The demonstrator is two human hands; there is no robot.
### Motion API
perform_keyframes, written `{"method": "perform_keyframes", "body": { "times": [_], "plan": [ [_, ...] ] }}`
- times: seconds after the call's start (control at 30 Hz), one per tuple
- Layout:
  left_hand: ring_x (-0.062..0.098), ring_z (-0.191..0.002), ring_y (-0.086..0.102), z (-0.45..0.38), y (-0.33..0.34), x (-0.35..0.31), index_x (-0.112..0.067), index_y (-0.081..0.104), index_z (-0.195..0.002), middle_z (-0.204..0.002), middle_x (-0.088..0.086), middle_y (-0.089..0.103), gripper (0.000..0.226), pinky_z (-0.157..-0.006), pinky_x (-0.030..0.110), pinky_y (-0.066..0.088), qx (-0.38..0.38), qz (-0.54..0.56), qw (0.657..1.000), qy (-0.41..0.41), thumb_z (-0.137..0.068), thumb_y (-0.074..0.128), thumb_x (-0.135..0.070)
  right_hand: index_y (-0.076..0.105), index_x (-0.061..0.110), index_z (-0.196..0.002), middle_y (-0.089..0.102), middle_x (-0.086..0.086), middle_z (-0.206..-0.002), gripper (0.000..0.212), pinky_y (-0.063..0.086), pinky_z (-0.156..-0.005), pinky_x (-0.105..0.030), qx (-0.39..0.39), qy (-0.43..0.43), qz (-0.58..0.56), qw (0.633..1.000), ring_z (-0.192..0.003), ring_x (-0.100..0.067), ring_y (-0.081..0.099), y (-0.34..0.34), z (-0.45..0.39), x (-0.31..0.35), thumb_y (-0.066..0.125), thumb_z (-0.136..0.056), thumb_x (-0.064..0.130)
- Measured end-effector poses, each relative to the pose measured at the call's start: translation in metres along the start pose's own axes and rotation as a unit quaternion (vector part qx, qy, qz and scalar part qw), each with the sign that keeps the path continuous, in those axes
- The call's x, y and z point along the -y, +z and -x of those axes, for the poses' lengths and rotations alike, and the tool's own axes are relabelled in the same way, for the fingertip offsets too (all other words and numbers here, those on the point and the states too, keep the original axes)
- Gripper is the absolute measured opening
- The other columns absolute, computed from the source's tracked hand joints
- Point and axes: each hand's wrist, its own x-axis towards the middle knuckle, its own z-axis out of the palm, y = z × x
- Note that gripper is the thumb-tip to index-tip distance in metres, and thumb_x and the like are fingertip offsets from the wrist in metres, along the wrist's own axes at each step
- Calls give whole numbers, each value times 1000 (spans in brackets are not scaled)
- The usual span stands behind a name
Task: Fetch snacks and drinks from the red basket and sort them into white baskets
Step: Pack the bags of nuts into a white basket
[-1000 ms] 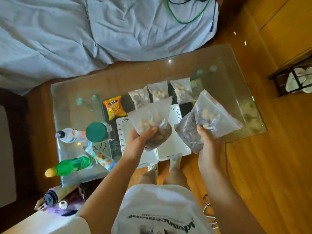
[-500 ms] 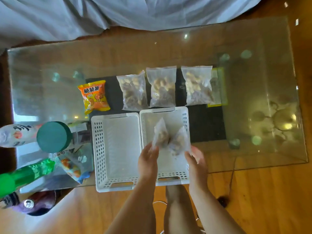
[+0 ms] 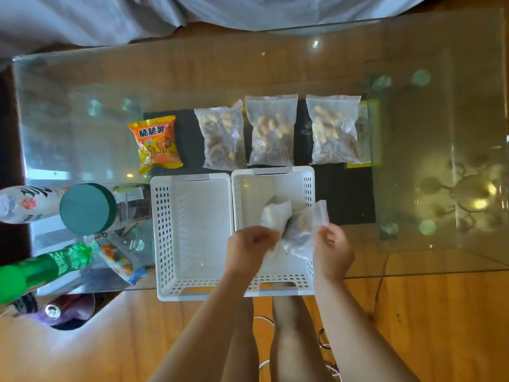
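Presently, head view, one entry. Glass table (image 3: 275, 67): near edge carries two white baskets side by side, left white basket (image 3: 176, 230) empty, right white basket (image 3: 308, 186) with both hands over it. Left hand (image 3: 249, 248): fingers closed, pinching the near corner of a clear nut bag (image 3: 276, 216), which stands up from the grip and leans toward the far side. Right hand (image 3: 332, 248): fingers closed on a second clear nut bag (image 3: 301, 232), its long axis running from near-left to far-right, its sealed strip poking over the basket's right wall. The two bags touch each other; whether either rests on the basket floor cannot be told. Both lie just beyond the knuckles, directly above the right basket's interior, so a release should need little more than a short drop. Far of the baskets, in a row: orange snack packet (image 3: 157, 143), then three clear nut bags (image 3: 271, 130). Left end of the table: white drink bottle (image 3: 26, 204), green-lidded jar (image 3: 86, 209), green bottle (image 3: 41, 268), colourful snack packet (image 3: 121, 260). Red basket: not identifiable.
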Motion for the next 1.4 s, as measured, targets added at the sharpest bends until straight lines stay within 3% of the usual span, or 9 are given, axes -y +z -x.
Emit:
{"method": "perform_keyframes", "body": {
  "times": [0.27,0.33,0.43,0.53,0.63,0.8,1.03,1.23,1.4],
  "plan": [
    [9,-53,56,28,0,2,-28,69,-62,-52,-7,64,19,-56,22,45,-70,93,993,16,-79,71,-22,66,17,-98,67,8,-84,12,50,-64,-12,35,-141,-21,989,-77,-7,64,-21,41,9,63,-86,18],
    [11,-62,60,28,0,5,-27,68,-75,-64,-8,67,7,-60,23,48,-87,78,993,-2,-78,72,-22,64,15,-104,66,3,-94,23,52,-66,-18,52,-137,16,989,-82,-9,61,-21,38,7,68,-82,18],
    [7,-73,58,17,-1,14,-21,62,-99,-89,-4,64,27,-61,15,44,-125,22,992,-26,-76,74,-25,60,14,-111,63,0,-103,32,53,-71,-28,57,-85,64,993,-89,-16,59,-16,23,1,69,-81,19],
    [15,-64,49,6,3,12,-14,63,-78,-72,1,59,12,-53,18,34,-148,-32,988,-20,-80,67,-24,64,9,-102,66,-4,-90,18,48,-62,-20,50,-79,64,994,-81,-19,61,-6,17,-1,64,-85,15],
    [19,-60,43,5,13,12,-2,61,-67,-62,18,58,27,-54,26,35,-94,-51,994,-15,-84,60,-23,67,11,-91,61,10,-74,10,46,-59,-17,132,-121,68,981,-71,-7,60,4,24,-2,61,-87,18],
    [21,-62,49,-1,-1,17,-1,66,-72,-62,11,58,26,-59,28,39,-166,-8,986,-30,-86,58,-22,67,3,-97,70,-10,-91,17,42,-59,-14,46,-85,52,994,-83,-23,66,-11,2,-8,56,-90,14],
    [28,-71,61,3,-17,-21,-9,72,-80,-74,10,69,19,-64,31,46,-82,-148,979,113,-86,61,-22,56,37,-108,58,19,-120,24,53,-82,-25,270,-95,-65,956,-106,-1,59,-42,21,5,52,-89,22],
    [30,-92,63,-16,-36,-66,-17,73,-97,-100,7,70,18,-82,40,51,26,-315,930,187,-89,58,-23,54,39,-108,56,21,-116,24,51,-90,-24,333,-160,29,929,-111,0,54,-60,24,11,47,-92,21],
    [22,-107,61,-54,-41,-86,-24,69,-107,-116,0,68,22,-96,41,48,105,-421,884,175,-87,62,-26,64,18,-111,53,19,-119,24,37,-86,-4,381,-273,153,870,-104,14,47,-26,11,27,45,-96,18]
  ]
}}
